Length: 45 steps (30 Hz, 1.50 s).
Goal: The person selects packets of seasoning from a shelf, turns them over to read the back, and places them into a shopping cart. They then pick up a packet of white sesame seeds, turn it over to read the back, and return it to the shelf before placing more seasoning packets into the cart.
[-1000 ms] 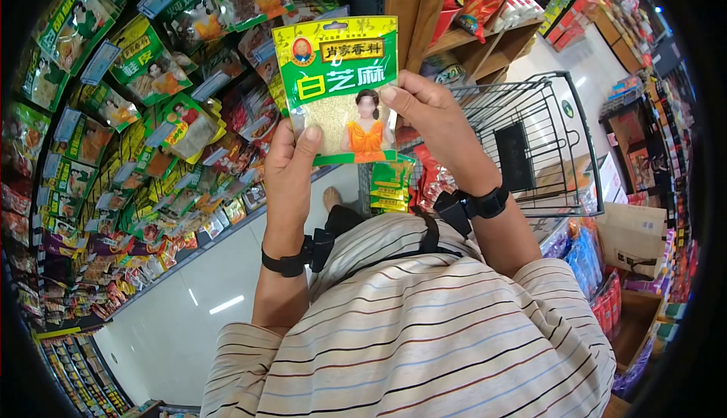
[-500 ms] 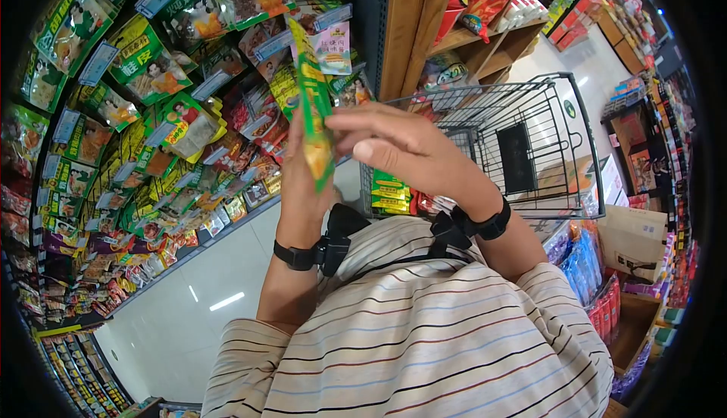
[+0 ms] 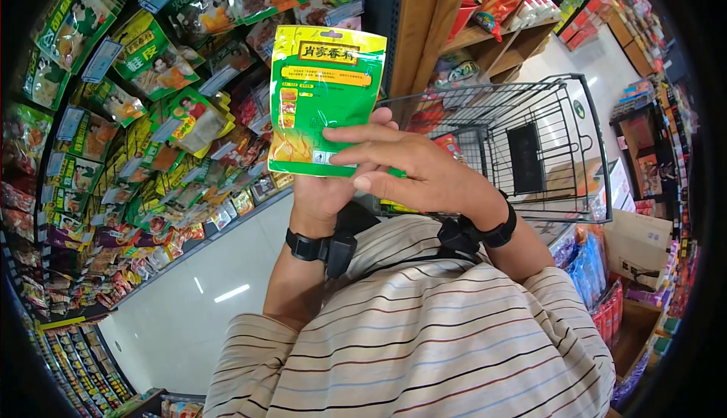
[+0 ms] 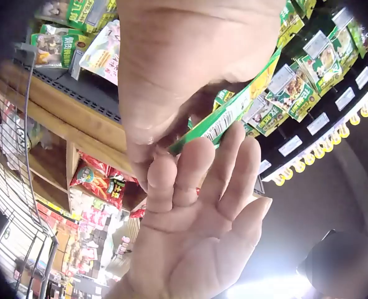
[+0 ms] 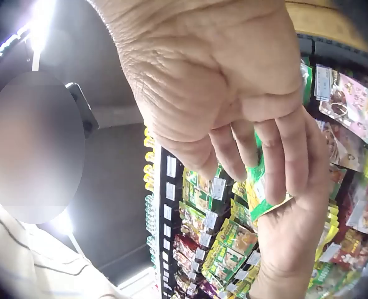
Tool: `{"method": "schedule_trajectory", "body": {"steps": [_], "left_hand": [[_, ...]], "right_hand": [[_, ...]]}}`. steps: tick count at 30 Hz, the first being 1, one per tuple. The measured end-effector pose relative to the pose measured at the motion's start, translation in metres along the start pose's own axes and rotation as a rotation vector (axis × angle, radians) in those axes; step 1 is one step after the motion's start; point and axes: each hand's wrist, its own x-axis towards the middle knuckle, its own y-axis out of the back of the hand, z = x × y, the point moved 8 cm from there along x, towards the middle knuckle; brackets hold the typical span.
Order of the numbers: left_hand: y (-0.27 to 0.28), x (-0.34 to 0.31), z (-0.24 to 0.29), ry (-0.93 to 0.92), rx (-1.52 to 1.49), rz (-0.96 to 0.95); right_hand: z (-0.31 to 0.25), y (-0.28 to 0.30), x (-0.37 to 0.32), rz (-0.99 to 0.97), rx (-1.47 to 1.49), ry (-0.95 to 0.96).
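Observation:
In the head view, a green and yellow packet of white sesame seeds (image 3: pixel 324 107) stands upright before my chest, its printed back facing me. My left hand (image 3: pixel 319 194) holds it from behind and below, with fingertips showing past the right edge; the thumb is hidden. Across the lower front of the packet lies my right hand (image 3: pixel 424 166), fingers extended and lightly touching near the small white label. The left wrist view catches the packet edge-on (image 4: pixel 230 118) with a barcode, above the palm of the right hand (image 4: pixel 196 243).
Hanging spice packets (image 3: pixel 148 54) fill the rack on the left. A wire shopping cart (image 3: pixel 530 153) stands ahead to the right, beside a wooden shelf (image 3: pixel 424 24) with red snack bags. A cardboard box (image 3: pixel 638 242) is at the far right.
The packet has turned over from its front to its back. My right hand let go of its edge and moved left over its lower part; the left hand has shifted behind it.

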Motion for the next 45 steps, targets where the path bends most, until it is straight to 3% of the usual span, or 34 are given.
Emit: {"method": "schedule_trajectory", "body": {"steps": [8,12,18,22,28,35,45], "left_hand": [[-0.006,0.001,0.006,-0.009,-0.065,-0.089],[0.001,0.001,0.012,-0.058,-0.026,0.003],[0.002,0.000,0.015,-0.065,-0.025,-0.025],[0.003,-0.004,0.017,-0.097,0.043,0.063],[0.000,-0.007,0.020,-0.095,0.032,0.003],[0.002,-0.009,0.021,-0.103,0.092,0.017],[0.016,-0.012,0.022,-0.087,0.012,0.167]], "right_hand": [[0.001,0.002,0.000,0.023,0.006,0.036],[0.003,0.005,-0.002,0.041,0.006,0.046],[0.007,0.008,-0.006,0.042,0.108,-0.113],[0.006,0.011,-0.007,0.057,0.135,-0.161],[0.005,0.017,-0.005,0.072,-0.028,-0.033],[0.007,0.009,-0.005,0.068,0.160,-0.170],[0.006,-0.003,-0.001,0.020,0.076,-0.064]]}}
